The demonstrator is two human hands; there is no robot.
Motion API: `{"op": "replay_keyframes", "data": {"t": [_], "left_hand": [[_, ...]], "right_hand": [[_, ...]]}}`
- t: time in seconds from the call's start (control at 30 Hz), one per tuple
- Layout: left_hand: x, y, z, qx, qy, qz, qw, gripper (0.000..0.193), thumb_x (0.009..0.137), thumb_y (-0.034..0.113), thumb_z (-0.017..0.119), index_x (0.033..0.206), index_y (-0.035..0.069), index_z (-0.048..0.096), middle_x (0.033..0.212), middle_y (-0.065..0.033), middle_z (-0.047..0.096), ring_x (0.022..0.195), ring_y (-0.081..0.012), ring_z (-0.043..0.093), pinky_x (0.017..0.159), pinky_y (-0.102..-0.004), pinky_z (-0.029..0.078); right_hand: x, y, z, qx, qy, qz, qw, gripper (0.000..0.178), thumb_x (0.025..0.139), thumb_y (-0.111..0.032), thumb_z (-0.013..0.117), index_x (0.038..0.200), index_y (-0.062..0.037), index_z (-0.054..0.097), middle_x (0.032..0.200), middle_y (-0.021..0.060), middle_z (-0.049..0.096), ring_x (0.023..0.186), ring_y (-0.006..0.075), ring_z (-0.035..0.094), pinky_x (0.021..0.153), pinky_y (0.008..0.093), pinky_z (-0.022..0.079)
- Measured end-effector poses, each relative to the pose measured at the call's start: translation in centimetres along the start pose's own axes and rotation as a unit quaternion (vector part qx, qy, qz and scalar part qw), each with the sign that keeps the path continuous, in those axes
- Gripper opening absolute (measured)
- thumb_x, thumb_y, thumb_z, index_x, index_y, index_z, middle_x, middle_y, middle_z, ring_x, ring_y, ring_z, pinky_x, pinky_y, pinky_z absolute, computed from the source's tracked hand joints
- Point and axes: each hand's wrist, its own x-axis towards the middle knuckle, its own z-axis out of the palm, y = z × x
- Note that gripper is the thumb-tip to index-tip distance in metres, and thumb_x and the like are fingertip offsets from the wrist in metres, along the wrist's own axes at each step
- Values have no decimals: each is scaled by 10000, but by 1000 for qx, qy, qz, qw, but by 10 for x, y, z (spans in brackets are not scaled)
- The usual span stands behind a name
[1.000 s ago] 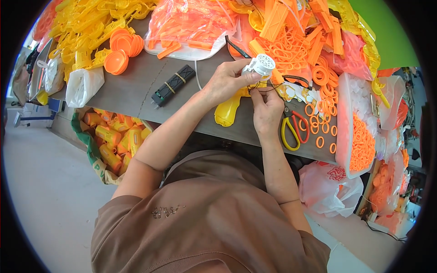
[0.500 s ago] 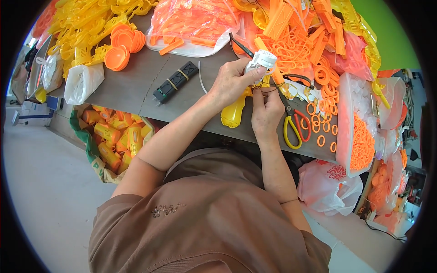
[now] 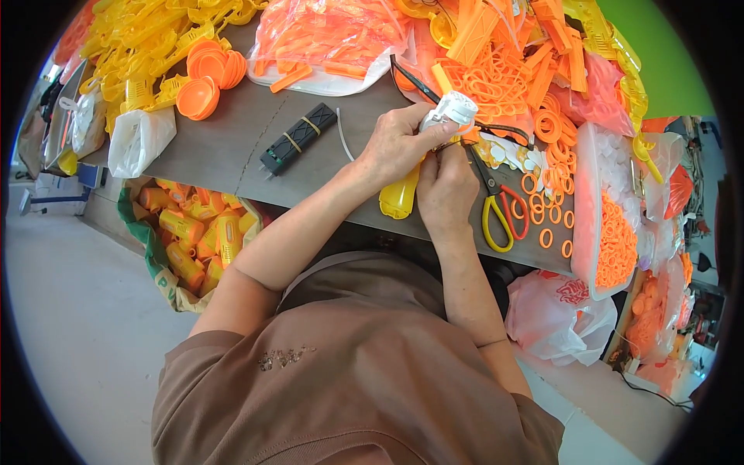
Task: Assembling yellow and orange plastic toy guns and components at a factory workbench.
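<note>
My left hand (image 3: pixel 399 143) is closed around a white round plastic mechanism (image 3: pixel 456 110), with the thumb across its lower side. Just below it, my right hand (image 3: pixel 448 186) is pinched shut at the fingertips, where thin dark wires (image 3: pixel 447 145) show; the exact grip is partly hidden. Under the hands lies a yellow plastic shell (image 3: pixel 397 198), its upper end covered by my fingers. Scissors (image 3: pixel 500 209) with one yellow and one red handle rest to the right of my right hand.
Orange rings (image 3: pixel 545 238) lie scattered right of the scissors, near a tub of small orange rings (image 3: pixel 616 248). A black block with rubber bands (image 3: pixel 298 141) sits at left. Orange cups (image 3: pixel 198 98) and yellow parts (image 3: pixel 147 46) are piled behind; a bag of yellow-orange pieces (image 3: pixel 184 227) stands below.
The white mechanism has shifted slightly right and down and is turned a little. My right hand has moved up and left, closer to my left hand, covering more of the yellow shell.
</note>
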Motion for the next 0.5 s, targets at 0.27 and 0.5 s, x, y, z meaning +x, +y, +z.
{"op": "replay_keyframes", "data": {"t": [0.27, 0.5], "left_hand": [[-3, 19, -1, 161, -37, 22, 986, 329, 869, 255, 650, 1104, 26, 631, 834, -93, 655, 738, -102, 578, 670, -283, 478], [-2, 11, 0, 153, -40, -8, 987, 378, 877, 263, 640, 1166, 22, 597, 876, -99, 665, 788, -110, 596, 697, -291, 487]], "right_hand": [[29, 23, -20, 416, -156, 327, 834, 173, 759, 8, 623, 930, 23, 618, 784, 96, 653, 489, 123, 548, 443, 246, 482], [17, 19, -19, 484, -124, 343, 795, 272, 801, 19, 614, 1060, 60, 545, 870, 136, 646, 579, 138, 590, 529, 271, 542]]}}
